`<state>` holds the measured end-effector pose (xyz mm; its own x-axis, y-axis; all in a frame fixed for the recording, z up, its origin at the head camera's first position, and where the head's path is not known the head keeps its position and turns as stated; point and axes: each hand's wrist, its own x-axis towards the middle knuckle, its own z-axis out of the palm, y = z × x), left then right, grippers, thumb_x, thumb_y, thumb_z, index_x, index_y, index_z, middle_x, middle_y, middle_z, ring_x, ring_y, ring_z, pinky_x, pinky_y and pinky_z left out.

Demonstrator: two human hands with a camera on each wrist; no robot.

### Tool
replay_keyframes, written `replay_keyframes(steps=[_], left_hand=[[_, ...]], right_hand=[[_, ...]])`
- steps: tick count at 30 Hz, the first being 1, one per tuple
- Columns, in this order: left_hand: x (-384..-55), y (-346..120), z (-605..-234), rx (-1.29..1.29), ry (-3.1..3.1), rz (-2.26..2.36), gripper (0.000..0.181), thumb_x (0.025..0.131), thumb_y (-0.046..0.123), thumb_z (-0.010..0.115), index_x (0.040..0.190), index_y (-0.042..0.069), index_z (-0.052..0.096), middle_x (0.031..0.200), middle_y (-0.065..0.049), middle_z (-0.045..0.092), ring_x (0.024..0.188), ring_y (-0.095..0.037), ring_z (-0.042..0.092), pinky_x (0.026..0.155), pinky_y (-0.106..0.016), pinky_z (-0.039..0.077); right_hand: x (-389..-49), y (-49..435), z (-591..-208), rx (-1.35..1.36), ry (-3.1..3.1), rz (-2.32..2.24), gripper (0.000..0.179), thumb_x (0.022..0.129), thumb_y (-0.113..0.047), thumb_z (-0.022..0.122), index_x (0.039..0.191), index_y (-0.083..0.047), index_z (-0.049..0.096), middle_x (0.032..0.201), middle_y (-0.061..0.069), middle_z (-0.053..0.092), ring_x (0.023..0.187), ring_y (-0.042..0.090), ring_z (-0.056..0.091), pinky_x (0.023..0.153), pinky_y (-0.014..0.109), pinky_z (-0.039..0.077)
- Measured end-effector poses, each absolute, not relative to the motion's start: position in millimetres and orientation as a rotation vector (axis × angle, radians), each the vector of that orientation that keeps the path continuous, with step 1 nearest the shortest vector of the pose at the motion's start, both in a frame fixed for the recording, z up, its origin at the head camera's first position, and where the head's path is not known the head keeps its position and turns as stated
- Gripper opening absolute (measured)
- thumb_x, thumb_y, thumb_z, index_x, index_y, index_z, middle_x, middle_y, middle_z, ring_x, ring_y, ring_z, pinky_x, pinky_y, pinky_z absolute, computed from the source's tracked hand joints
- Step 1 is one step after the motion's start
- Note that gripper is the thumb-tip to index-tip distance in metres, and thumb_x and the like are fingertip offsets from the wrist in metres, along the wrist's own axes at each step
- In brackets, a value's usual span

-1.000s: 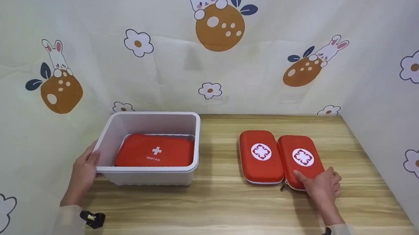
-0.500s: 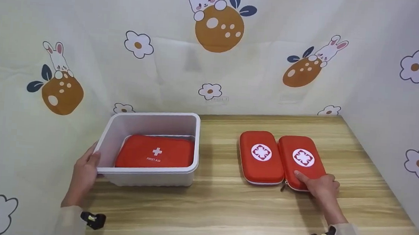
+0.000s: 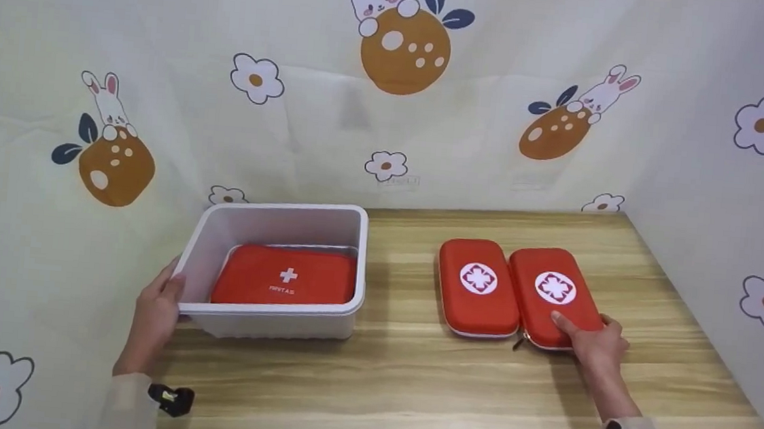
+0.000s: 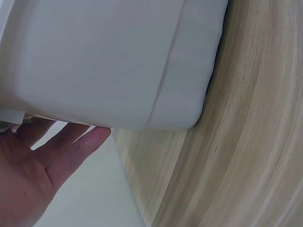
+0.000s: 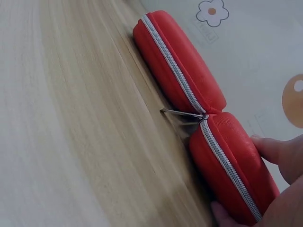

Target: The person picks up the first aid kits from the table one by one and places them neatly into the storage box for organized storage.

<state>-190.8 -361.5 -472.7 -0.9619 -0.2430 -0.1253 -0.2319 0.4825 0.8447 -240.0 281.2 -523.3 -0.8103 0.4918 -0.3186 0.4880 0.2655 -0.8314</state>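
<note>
At the left, a white plastic bin (image 3: 271, 322) stands on the wooden table with a red first aid pouch (image 3: 281, 278) lying inside. My left hand (image 3: 158, 306) grips the bin's left rim, thumb over the edge; the left wrist view shows the fingers against the bin's outer wall (image 4: 94, 61). Two red zippered cases with white cross emblems lie side by side at the right. My right hand (image 3: 598, 347) holds the right case (image 3: 550, 282), thumb on its top and fingers around its far right side. The left case (image 3: 478, 297) is untouched. A zipper pull (image 5: 182, 113) sticks out between them.
The wooden table (image 3: 395, 393) meets a cloth backdrop (image 3: 306, 133) printed with rabbits and flowers at the back and both sides. A gap of table separates the bin from the cases. Each wrist wears a black camera mount (image 3: 171, 399).
My right hand has shifted slightly right, and its fingers have settled around the right case's side. The left hand, bin and cases look almost unmoved.
</note>
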Motion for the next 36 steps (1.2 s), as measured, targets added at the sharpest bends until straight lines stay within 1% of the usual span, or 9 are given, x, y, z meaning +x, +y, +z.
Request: replay_keyframes(steps=[2, 4, 8, 11, 18, 23, 27, 30, 36], left_hand=[[-190.8, -362.0, -471.8, 0.433, -2.700, -1.537, 0.064, 0.105, 0.058, 0.022, 0.162, 0.034, 0.005, 0.170, -0.009, 0.015, 0.155, -0.041, 0.017, 0.119, -0.069, 0.018], [-190.5, -362.9, -470.8, 0.439, -2.702, -1.535, 0.064, 0.105, 0.057, 0.023, 0.162, 0.033, 0.005, 0.170, -0.009, 0.015, 0.155, -0.041, 0.017, 0.120, -0.069, 0.017], [-190.2, -364.8, -469.1, 0.446, -2.694, -1.524, 0.062, 0.106, 0.054, 0.022, 0.162, 0.030, 0.007, 0.168, -0.013, 0.018, 0.154, -0.042, 0.019, 0.119, -0.070, 0.017], [-190.7, -365.0, -468.5, 0.451, -2.687, -1.533, 0.062, 0.107, 0.053, 0.021, 0.162, 0.028, 0.008, 0.168, -0.014, 0.018, 0.153, -0.043, 0.020, 0.118, -0.070, 0.018], [-192.5, -363.0, -469.5, 0.440, -2.692, -1.541, 0.063, 0.106, 0.055, 0.022, 0.162, 0.030, 0.007, 0.169, -0.012, 0.016, 0.154, -0.042, 0.018, 0.119, -0.070, 0.018], [-192.7, -362.2, -471.8, 0.436, -2.691, -1.543, 0.064, 0.105, 0.057, 0.023, 0.162, 0.033, 0.006, 0.169, -0.010, 0.015, 0.155, -0.041, 0.017, 0.119, -0.068, 0.019], [-191.5, -361.6, -473.9, 0.455, -2.693, -1.565, 0.064, 0.104, 0.059, 0.023, 0.161, 0.037, 0.005, 0.170, -0.006, 0.013, 0.156, -0.039, 0.015, 0.120, -0.067, 0.019], [-191.4, -361.4, -473.6, 0.450, -2.698, -1.560, 0.064, 0.104, 0.059, 0.023, 0.161, 0.036, 0.004, 0.170, -0.005, 0.013, 0.156, -0.039, 0.014, 0.120, -0.067, 0.019], [-191.3, -361.4, -471.0, 0.430, -2.711, -1.515, 0.062, 0.106, 0.054, 0.021, 0.162, 0.030, 0.006, 0.169, -0.011, 0.016, 0.154, -0.041, 0.018, 0.120, -0.067, 0.020]], right_hand=[[-239.8, 282.8, -524.6, -0.974, -2.404, 1.771, 0.106, 0.088, -0.039, 0.075, 0.159, 0.002, 0.007, 0.158, 0.032, 0.026, 0.139, 0.040, 0.036, 0.120, 0.048, 0.037], [-239.7, 283.0, -525.6, -0.986, -2.285, 1.921, 0.103, 0.090, -0.035, 0.074, 0.159, 0.000, 0.005, 0.159, 0.029, 0.026, 0.135, 0.036, 0.042, 0.117, 0.044, 0.040], [-240.6, 281.6, -525.6, -1.010, -2.062, 2.134, 0.099, 0.092, -0.029, 0.073, 0.160, -0.005, 0.006, 0.157, 0.022, 0.029, 0.108, 0.018, 0.062, 0.097, 0.036, 0.056], [-242.1, 282.4, -524.5, -1.019, -1.961, 2.195, 0.096, 0.092, -0.027, 0.072, 0.161, -0.007, 0.009, 0.157, 0.018, 0.030, 0.092, 0.007, 0.063, 0.086, 0.029, 0.061], [-245.0, 288.3, -517.8, -1.072, -1.840, 2.290, 0.096, 0.093, -0.031, 0.071, 0.162, -0.015, 0.006, 0.163, 0.010, 0.025, 0.124, 0.016, 0.051, 0.102, 0.031, 0.051], [-245.1, 287.7, -512.4, -1.039, -1.816, 2.331, 0.096, 0.092, -0.034, 0.072, 0.162, -0.019, 0.009, 0.164, 0.007, 0.024, 0.127, 0.015, 0.047, 0.107, 0.030, 0.047], [-244.4, 283.8, -504.0, -1.008, -1.845, 2.346, 0.098, 0.090, -0.037, 0.074, 0.162, -0.023, 0.011, 0.163, 0.005, 0.027, 0.123, 0.014, 0.049, 0.098, 0.021, 0.054], [-244.6, 280.3, -495.6, -0.998, -1.880, 2.358, 0.099, 0.088, -0.041, 0.075, 0.162, -0.026, 0.011, 0.162, 0.003, 0.028, 0.122, 0.013, 0.048, 0.086, 0.016, 0.054], [-247.1, 272.5, -480.4, -0.908, -1.793, 2.499, 0.098, 0.090, -0.035, 0.074, 0.163, -0.027, 0.009, 0.158, 0.001, 0.030, 0.125, 0.011, 0.044, 0.090, 0.017, 0.055]])
